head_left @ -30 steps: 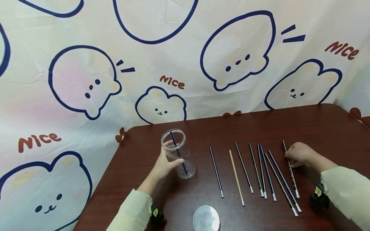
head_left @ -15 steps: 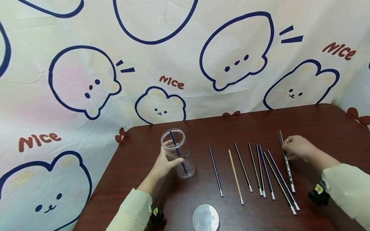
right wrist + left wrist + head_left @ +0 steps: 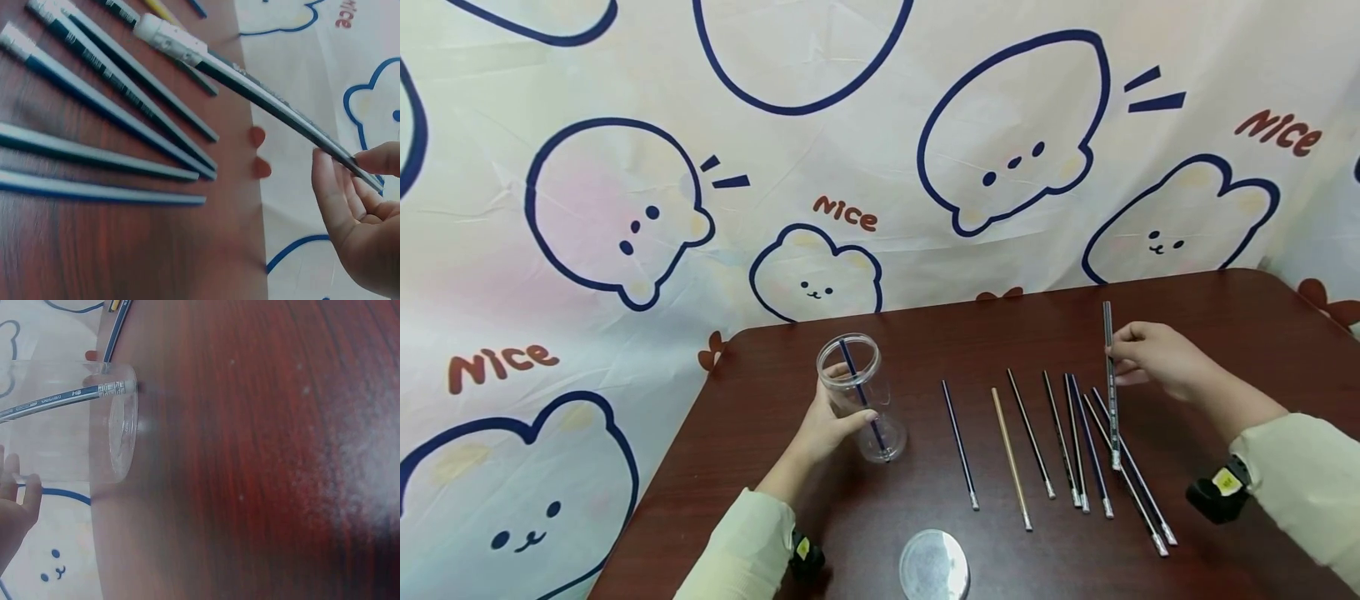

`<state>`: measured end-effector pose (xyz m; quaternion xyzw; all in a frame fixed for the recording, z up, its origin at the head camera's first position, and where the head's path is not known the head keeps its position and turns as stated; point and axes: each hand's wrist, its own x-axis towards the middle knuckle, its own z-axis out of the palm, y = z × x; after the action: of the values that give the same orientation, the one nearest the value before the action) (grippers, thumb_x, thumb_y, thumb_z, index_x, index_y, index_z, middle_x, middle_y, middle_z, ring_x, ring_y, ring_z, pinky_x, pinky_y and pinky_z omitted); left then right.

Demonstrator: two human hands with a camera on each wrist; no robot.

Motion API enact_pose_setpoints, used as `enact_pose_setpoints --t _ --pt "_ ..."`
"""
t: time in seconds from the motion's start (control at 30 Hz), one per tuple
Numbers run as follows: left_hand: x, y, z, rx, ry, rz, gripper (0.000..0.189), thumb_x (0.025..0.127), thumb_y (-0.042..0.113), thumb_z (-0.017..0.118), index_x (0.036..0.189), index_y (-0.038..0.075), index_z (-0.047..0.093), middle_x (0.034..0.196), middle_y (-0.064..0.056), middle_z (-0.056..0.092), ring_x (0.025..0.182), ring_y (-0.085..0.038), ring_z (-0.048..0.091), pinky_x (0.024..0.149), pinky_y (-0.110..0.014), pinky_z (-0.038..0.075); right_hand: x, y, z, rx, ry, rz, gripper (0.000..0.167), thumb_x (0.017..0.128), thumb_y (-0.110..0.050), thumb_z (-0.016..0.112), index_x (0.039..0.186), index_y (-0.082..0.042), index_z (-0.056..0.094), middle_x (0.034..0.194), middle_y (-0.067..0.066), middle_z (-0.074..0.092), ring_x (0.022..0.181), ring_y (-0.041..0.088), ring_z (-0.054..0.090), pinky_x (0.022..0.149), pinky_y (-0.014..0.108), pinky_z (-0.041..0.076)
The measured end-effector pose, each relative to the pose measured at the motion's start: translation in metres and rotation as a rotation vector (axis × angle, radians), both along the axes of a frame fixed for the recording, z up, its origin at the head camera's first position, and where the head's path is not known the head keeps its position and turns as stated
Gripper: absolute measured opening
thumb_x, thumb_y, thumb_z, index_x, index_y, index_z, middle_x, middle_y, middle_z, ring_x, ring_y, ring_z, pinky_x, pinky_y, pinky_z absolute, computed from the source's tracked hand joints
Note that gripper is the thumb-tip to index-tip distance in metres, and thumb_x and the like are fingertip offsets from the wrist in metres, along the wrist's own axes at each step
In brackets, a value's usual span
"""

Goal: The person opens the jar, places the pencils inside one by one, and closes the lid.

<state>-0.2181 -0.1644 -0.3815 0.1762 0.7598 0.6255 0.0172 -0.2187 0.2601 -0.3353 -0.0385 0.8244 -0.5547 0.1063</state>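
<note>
My left hand (image 3: 820, 433) grips a clear plastic jar (image 3: 891, 433) around its side at the left of the table. One blue pencil (image 3: 69, 397) leans inside the jar, its eraser end at the bottom. My right hand (image 3: 1161, 354) pinches a dark green pencil (image 3: 262, 97) between thumb and fingers near its unsharpened end. That pencil is raised, eraser end downward, and in the head view it overlaps the rightmost pencils lying below. Only part of the left hand shows in the left wrist view.
Several pencils, among them a yellow one (image 3: 1011, 458) and a dark blue one (image 3: 958, 446), lie in a loose row on the brown table (image 3: 1037, 567). Near the front edge lies a round clear lid (image 3: 934, 567). A printed cloth (image 3: 820, 158) hangs behind the table.
My right hand has lifted the dark green pencil off the table and carried it left and upward, over the row of pencils. The left hand and jar have stayed in place.
</note>
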Motion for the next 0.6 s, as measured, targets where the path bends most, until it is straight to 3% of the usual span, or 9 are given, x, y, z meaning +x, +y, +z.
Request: enact_pose_setpoints --t 0.3,0.6 --pt "0.0 0.001 0.001 0.0 -0.008 -0.004 0.071 0.071 0.001 0.067 0.125 0.012 0.022 0.121 -0.023 0.038 0.099 -0.039 0.046 0.076 -0.031 0.042 -0.003 -0.026 0.012 -0.173 0.026 -0.006 0.022 0.091 -0.011 0.038 0.099 0.009 0.035 0.09 0.013 0.043 0.069 0.01 0.052 0.067 0.029 0.048" --pt "0.001 0.001 0.002 -0.01 -0.001 0.01 0.072 0.071 0.002 0.067 0.125 0.013 0.022 0.119 -0.015 0.042 0.099 -0.038 0.046 0.077 -0.032 0.042 -0.008 -0.057 0.023 -0.267 0.055 -0.014 0.017 0.091 -0.011 0.04 0.097 0.005 0.036 0.089 0.009 0.044 0.069 0.009 0.052 0.067 0.028 0.047"
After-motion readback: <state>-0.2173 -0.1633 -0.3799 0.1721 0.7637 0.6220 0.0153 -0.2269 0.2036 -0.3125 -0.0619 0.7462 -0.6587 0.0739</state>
